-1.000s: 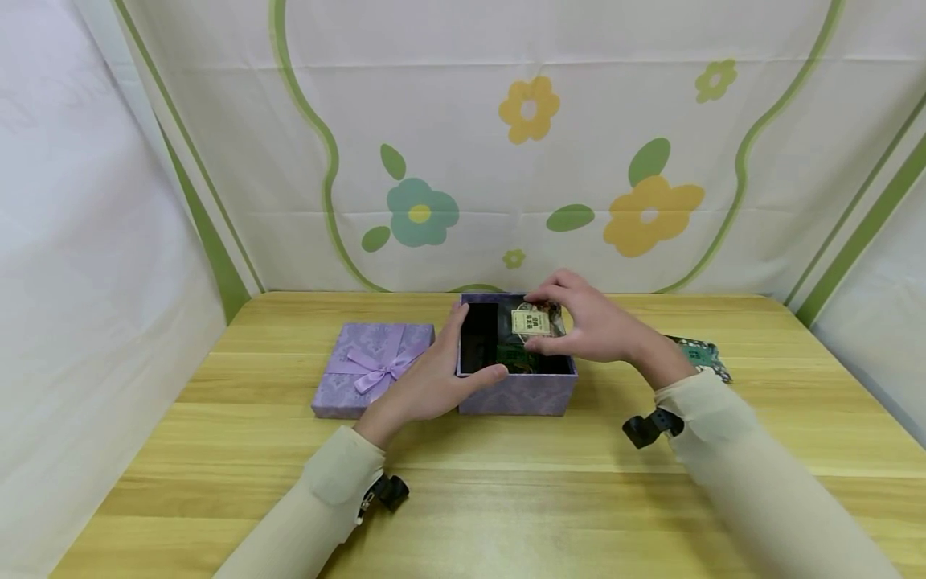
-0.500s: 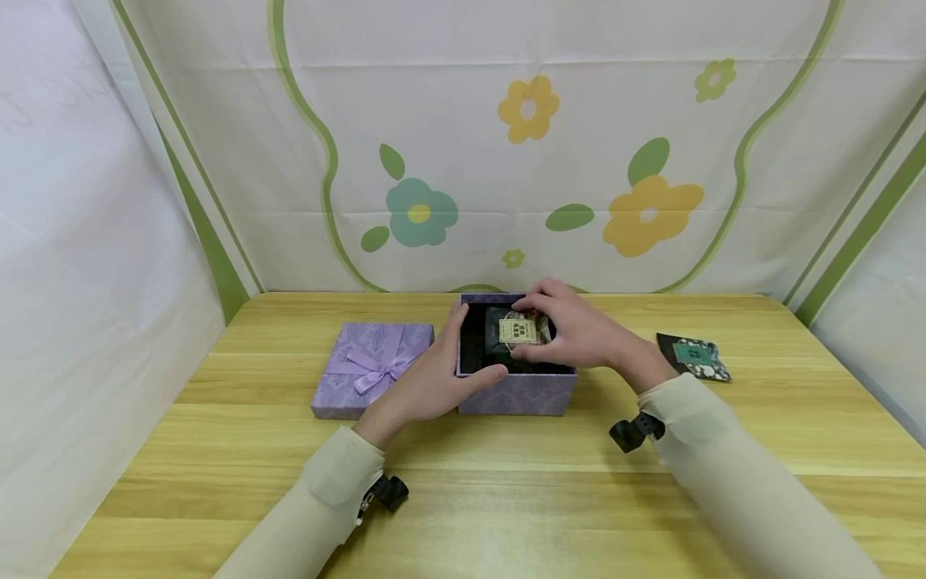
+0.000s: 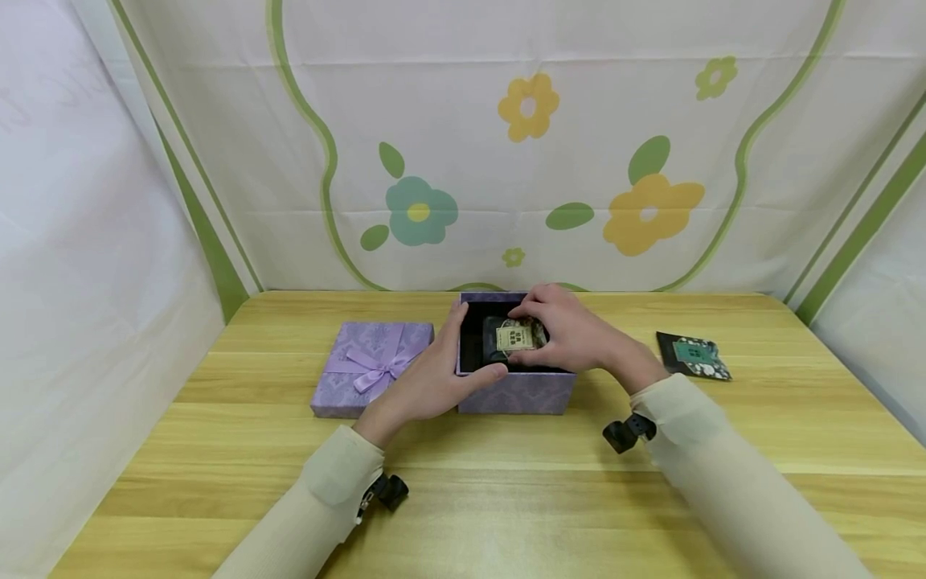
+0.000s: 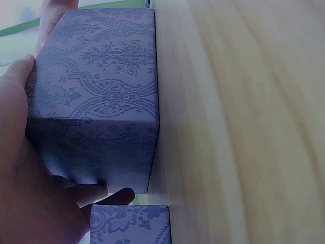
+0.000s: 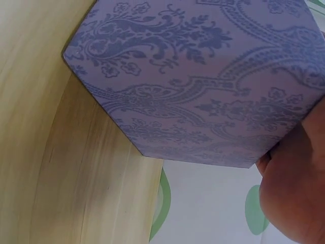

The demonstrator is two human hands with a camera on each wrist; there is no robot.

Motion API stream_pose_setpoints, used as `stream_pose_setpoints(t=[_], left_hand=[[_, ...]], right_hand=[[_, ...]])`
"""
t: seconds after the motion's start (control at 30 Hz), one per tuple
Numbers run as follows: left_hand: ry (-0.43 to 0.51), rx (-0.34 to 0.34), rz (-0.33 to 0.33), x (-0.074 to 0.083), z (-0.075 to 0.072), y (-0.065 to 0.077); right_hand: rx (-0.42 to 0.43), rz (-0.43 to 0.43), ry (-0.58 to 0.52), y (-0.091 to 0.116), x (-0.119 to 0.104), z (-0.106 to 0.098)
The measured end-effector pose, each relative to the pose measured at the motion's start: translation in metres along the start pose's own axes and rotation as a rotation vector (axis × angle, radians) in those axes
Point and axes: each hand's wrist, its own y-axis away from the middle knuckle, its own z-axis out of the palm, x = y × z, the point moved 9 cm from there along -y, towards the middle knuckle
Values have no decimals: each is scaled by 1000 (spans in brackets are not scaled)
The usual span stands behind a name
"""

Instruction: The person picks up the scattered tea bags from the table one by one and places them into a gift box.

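A purple patterned gift box (image 3: pixel 515 394) stands without its lid at the table's far side, its inside black. My left hand (image 3: pixel 432 384) grips the box's left end, thumb along the front rim; the left wrist view shows that hand (image 4: pixel 30 178) spread round the corner of the box (image 4: pixel 96 76). Inside the box opening, my right hand (image 3: pixel 575 331) pinches a dark packet (image 3: pixel 515 336) with a cream label between thumb and fingers. In the right wrist view the box wall (image 5: pixel 193 86) hides the packet, and only part of the right hand (image 5: pixel 294 188) shows.
The purple box lid (image 3: pixel 372 370) with a ribbon bow lies left of the box, close to the left hand. Another dark packet (image 3: pixel 694 355) with a green label lies flat at the right. Behind the wooden table (image 3: pixel 506 498) hangs a flowered white cloth (image 3: pixel 463 145).
My right hand has moved left and lower into the box with the packet, which now lies flatter toward the box's middle. The left hand has stayed on the box.
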Motion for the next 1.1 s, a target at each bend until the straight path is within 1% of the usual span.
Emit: stream_pose_setpoints(t=[0.17,0.47,0.77,1.1], left_hand=[[-8,1,-2,-1,-1,0],[-13,-1,-1,0,0,-1],[-9,0,6,0,0,0],[-13,-1,-3,0,0,0]], right_hand=[[-5,-2,25,-2,-2,1],[-21,20,64,-2,-3,5],[-34,14,144,-3,-8,7],[-45,16,171,-3,-7,10]])
